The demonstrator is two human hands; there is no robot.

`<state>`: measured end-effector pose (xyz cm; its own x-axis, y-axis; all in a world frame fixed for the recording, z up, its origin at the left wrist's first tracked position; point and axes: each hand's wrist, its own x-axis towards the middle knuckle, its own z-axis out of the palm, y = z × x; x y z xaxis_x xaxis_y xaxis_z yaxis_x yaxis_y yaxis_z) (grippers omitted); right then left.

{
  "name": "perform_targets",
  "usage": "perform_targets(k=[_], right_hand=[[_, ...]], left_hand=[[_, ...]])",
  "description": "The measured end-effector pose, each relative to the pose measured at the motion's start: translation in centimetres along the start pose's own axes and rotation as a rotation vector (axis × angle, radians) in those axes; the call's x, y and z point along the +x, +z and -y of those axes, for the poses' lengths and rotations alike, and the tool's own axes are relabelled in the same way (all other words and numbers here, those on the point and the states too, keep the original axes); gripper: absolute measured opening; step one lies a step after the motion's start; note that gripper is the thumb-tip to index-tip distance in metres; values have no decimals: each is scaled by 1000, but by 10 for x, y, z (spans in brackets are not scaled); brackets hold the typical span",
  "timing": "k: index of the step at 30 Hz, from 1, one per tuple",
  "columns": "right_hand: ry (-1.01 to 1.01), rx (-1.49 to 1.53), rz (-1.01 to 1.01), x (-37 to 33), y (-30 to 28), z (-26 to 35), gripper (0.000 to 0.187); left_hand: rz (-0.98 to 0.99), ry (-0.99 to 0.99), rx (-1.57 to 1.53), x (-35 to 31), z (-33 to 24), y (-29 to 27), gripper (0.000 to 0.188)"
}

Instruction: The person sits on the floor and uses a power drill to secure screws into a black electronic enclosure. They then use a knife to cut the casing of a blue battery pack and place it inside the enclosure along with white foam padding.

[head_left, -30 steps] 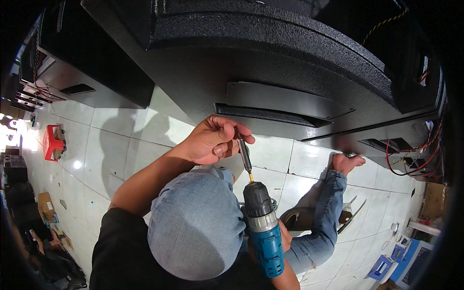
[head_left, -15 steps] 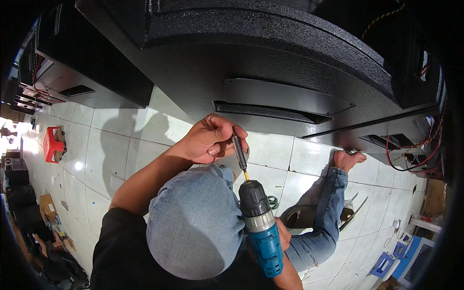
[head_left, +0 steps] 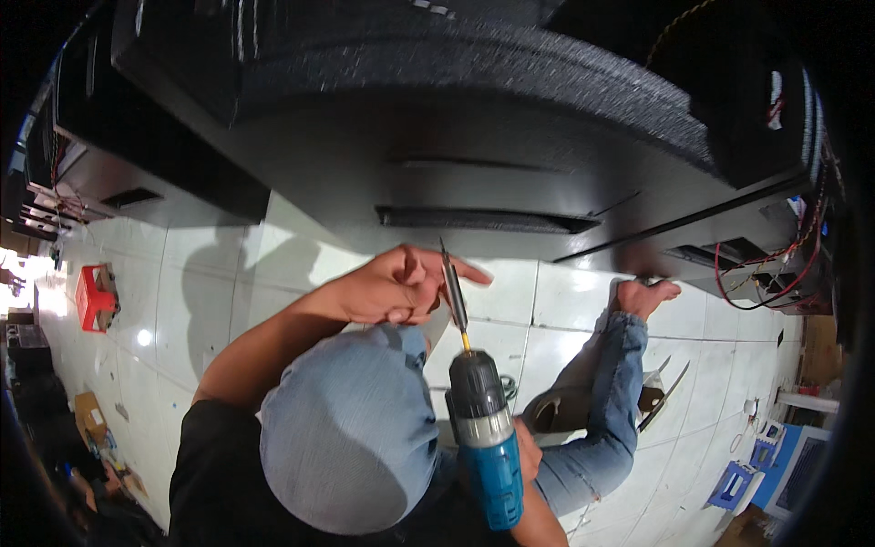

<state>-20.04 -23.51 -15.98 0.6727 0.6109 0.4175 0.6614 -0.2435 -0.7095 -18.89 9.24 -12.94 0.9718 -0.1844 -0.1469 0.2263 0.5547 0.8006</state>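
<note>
My right hand (head_left: 529,453) grips a teal and black cordless drill (head_left: 492,465), which points up and away toward a large black cabinet (head_left: 319,173). From its chuck runs a yellow-banded bit with a dark bit holder (head_left: 456,299). A thin pointed screw (head_left: 443,248) stands at the holder's tip, just short of the cabinet's lower edge. Close beside the holder is my left hand (head_left: 396,284), its index finger stretched past it and the other fingers curled. What those curled fingers hold, if anything, is hidden. A long slot (head_left: 488,219) opens in the cabinet's face.
Another black cabinet (head_left: 155,137) stands at left, near a red stool (head_left: 95,298). Red and black wires (head_left: 756,290) hang from an opening at right. My denim-covered knee (head_left: 351,428) is raised below my left arm. Blue items (head_left: 734,485) lie at lower right on white floor tiles (head_left: 492,305).
My left fingers have come off the bit holder's tip, baring the screw, and the index finger has straightened. The view has shifted slightly. The drill stays in my right hand.
</note>
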Motion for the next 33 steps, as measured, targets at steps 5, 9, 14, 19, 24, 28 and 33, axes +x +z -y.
perform_targets(k=[5,9,14,19,24,28,33], right_hand=[[86,-104,90,-15,-28,0,23],[339,-170,312,-10,-56,18,34],[641,-170,489,-13,-76,44,55],[535,-37,236,-37,-61,28,57],[420,-113,489,-21,-78,21,54],[710,73,417,-48,-78,22,46],[631,-22,339,-44,-93,27,45]], left_hand=[[-45,555,1426,36,-22,33,7],[48,1014,1749,76,-48,38,20],[146,1058,1897,91,-62,29,20],[94,1007,1827,92,-62,31,14],[119,911,1852,87,-68,32,13],[216,922,2020,93,-59,39,16],[578,692,1809,125,-26,60,17]])
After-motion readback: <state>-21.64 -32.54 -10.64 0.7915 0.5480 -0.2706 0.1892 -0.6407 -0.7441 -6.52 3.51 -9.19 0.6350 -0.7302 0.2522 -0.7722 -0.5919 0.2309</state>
